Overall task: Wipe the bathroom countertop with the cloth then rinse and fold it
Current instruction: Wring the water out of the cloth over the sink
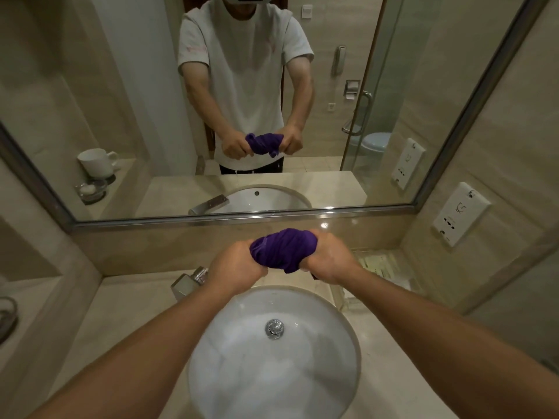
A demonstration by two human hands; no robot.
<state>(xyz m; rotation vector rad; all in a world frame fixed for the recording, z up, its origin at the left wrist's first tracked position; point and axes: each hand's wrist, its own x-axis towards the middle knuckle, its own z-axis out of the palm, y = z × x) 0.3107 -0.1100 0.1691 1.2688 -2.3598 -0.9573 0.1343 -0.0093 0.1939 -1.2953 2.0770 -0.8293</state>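
Both hands — left hand (pixel 234 266) and right hand (pixel 331 261) — grip the bunched, twisted purple cloth (pixel 282 247) tightly above the round white basin (pixel 348 343) in the beige marble surface (pixel 127 300).

No word, brand or number can be read anywhere. The white socket panel (pixel 461 213) on the right wall carries only a small line pictogram, roughly cup-shaped, above its slots, and the mirror (pixel 136 86) repeats the same mark on the panel's reflection (pixel 408 163). The white T-shirt (pixel 242 86) seen in the mirror bears a faint pinkish print on one sleeve (pixel 195 49) and another on the chest (pixel 270 43), both too blurred to make out. Pale printed sheets (pixel 381 264) at the back right of the worktop (pixel 127 297) show lines of print too small to read.
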